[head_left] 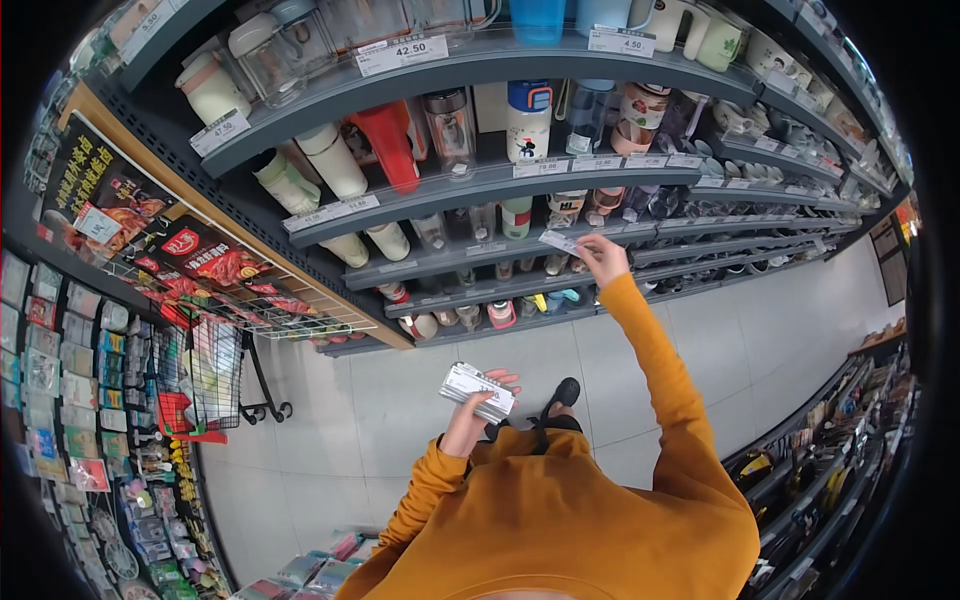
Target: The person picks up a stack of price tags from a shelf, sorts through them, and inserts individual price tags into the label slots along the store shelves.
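My left hand (468,422) is wrapped round a stack of white price tags (478,391) in front of my body, above the floor. Up at the shelving, my right hand (603,260) pinches a single price tag (560,242) at its right end, close to a shelf's front edge (500,254). Behind and around that tag stand cups and bottles, among them a green-and-white cup (516,217) and a cup with dark lettering (565,208). Whether the tag touches the shelf edge I cannot tell.
Curved shelves hold bottles and cups, with tags such as a large one (402,54) along their edges. At the left are a shopping cart (200,375), a food poster (110,195) and hanging goods (75,370). More shelving (830,480) stands at the right, above grey floor tiles (640,360).
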Motion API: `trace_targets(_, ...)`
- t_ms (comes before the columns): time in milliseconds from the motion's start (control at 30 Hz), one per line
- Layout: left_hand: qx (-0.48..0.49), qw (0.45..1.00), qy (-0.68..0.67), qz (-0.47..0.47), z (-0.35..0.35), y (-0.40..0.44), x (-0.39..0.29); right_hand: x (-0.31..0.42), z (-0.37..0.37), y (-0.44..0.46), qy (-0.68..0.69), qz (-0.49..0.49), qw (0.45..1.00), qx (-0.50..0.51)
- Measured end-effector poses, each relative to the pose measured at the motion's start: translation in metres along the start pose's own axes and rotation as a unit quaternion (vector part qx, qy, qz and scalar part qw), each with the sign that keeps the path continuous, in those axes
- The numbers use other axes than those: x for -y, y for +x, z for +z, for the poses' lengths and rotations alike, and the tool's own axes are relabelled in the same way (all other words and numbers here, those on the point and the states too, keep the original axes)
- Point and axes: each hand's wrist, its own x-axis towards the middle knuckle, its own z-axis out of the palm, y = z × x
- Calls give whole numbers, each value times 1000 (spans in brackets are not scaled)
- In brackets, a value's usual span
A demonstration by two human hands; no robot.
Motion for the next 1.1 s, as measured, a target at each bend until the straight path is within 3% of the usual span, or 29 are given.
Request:
trace_targets(133,-36,999,-5,-1,7,4,1,-37,34,39,-168,-4,984,67)
trace_targets(267,-83,996,-26,14,17,11,4,-66,66,80,-167,-65,980,82)
trace_targets(467,-118,991,-58,28,32,23,17,-107,104,114,-198,-65,965,159)
trace_targets(667,-135,989,-58,24,40,33,24,-117,104,117,-159,-59,964,203)
trace_targets(900,-130,990,-42,28,46,43,21,-116,89,122,-227,-69,936,258)
trace_targets(1000,-126,991,-43,24,47,45,22,-126,103,120,-241,-193,920,243)
trace_targets(1033,-124,991,-45,22,48,44,22,-125,107,116,-269,-159,915,256)
trace_targets(1100,-114,992,-48,21,50,43,20,-124,111,106,-269,-183,923,205)
